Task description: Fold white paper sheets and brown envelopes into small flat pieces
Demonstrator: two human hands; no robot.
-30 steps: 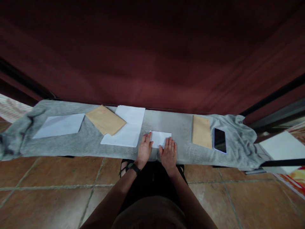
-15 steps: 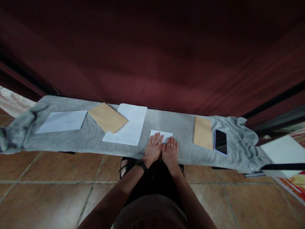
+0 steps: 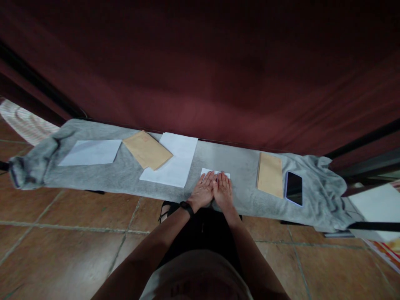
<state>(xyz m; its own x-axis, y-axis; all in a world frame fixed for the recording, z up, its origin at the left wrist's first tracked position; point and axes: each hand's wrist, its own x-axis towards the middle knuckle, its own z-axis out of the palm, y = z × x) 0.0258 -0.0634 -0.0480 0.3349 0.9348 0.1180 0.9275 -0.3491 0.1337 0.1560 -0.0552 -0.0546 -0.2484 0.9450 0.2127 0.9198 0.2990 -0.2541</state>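
Note:
My left hand (image 3: 203,191) lies flat, fingers stretched out, over the near part of a small white paper (image 3: 206,171) on the grey cloth. Close beside it, thumbs touching or nearly so, my right hand (image 3: 223,192) is also flat on that paper with its fingers extended. Only the paper's far edge and corners show past the fingertips; the rest is hidden. To the left, a brown envelope (image 3: 146,151) rests partly on large white sheets (image 3: 179,164).
Another white sheet (image 3: 92,152) is at the far left of the grey cloth (image 3: 125,181). On the right are a stack of brown envelopes (image 3: 270,175) and a phone (image 3: 294,188). A dark red curtain (image 3: 200,83) hangs behind the narrow surface.
Both hands have slid forward over the small paper, covering more of it. The whole view has shifted and tilted slightly.

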